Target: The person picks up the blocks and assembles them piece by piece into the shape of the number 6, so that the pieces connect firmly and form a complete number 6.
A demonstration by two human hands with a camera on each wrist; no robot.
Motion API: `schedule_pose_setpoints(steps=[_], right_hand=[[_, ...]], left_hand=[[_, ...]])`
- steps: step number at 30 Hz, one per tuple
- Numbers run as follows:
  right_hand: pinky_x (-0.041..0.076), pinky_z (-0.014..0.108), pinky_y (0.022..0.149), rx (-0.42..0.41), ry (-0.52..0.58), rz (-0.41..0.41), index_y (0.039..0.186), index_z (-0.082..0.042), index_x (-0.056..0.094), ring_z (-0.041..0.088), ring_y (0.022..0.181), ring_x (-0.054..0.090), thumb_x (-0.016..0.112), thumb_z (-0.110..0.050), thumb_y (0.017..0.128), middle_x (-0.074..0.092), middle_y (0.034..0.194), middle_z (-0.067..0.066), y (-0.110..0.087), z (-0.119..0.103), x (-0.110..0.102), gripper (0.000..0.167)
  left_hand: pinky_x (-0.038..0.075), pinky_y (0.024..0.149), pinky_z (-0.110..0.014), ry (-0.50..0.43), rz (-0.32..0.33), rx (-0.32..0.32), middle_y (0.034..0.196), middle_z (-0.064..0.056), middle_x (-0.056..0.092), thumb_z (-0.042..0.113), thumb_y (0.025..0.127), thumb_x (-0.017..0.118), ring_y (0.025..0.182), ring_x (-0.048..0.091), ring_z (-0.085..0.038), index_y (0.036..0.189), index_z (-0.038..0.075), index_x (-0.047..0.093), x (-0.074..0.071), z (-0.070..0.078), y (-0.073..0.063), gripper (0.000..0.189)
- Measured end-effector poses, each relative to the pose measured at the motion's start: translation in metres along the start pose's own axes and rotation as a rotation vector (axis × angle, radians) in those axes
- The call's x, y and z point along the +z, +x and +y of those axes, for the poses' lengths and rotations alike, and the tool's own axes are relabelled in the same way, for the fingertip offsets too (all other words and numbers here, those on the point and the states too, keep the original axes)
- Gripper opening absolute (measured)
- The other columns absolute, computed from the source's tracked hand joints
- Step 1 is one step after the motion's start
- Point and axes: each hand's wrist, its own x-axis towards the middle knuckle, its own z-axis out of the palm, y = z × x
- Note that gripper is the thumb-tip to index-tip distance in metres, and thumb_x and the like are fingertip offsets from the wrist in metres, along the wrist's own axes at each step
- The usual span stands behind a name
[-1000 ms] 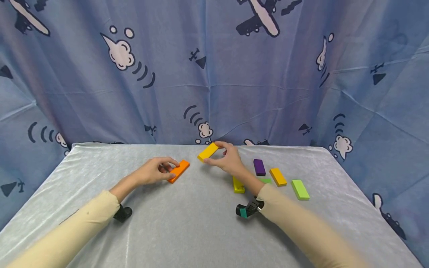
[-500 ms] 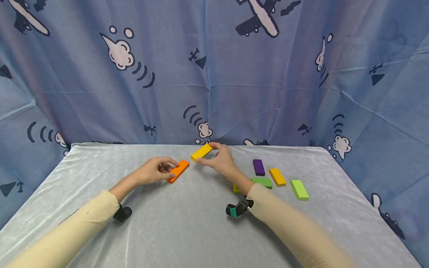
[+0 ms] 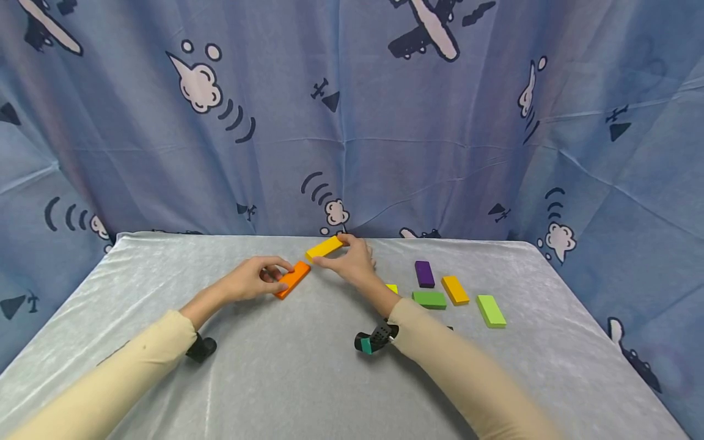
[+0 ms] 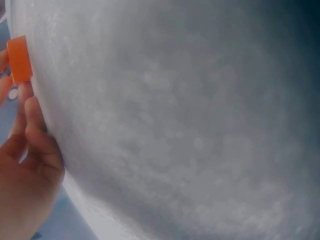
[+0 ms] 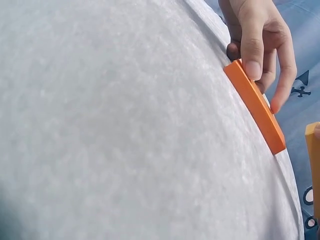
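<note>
Tabletop [image 3: 275, 379]: purple block [image 3: 425, 274] near right hand [image 3: 353, 261]

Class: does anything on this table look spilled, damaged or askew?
No spill or damage shows, even on the held orange block and yellow block. Only the green block stands out: it lies crosswise, while the neighbouring purple block and amber block run roughly front to back.

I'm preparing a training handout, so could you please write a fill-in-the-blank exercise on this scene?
Of the left hand and right hand, the one holding the orange block is the ____.
In the head view, the held yellow block is farther to the ____ than the orange block.
Of the purple block and darker green block, the one nearer the curtain is the ____ one.
Missing words: left; right; purple.
</note>
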Motion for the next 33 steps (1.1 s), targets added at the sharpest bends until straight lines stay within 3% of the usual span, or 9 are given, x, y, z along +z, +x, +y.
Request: schedule_pose_setpoints(steps=[33], right_hand=[[0.028, 0.056, 0.102, 0.041, -0.074, 0.026, 0.142, -0.007, 0.058, 0.037, 0.127, 0.041, 0.093, -0.045, 0.071, 0.051, 0.137, 0.016, 0.001, 0.0, 0.012, 0.087]], left_hand=[[0.054, 0.075, -0.036, -0.001, -0.003, 0.012, 0.101, -0.008, 0.069, 0.006, 0.093, 0.074, 0.086, 0.066, -0.021, 0.126, 0.004, 0.068, 0.0, -0.004, 0.001, 0.033]])
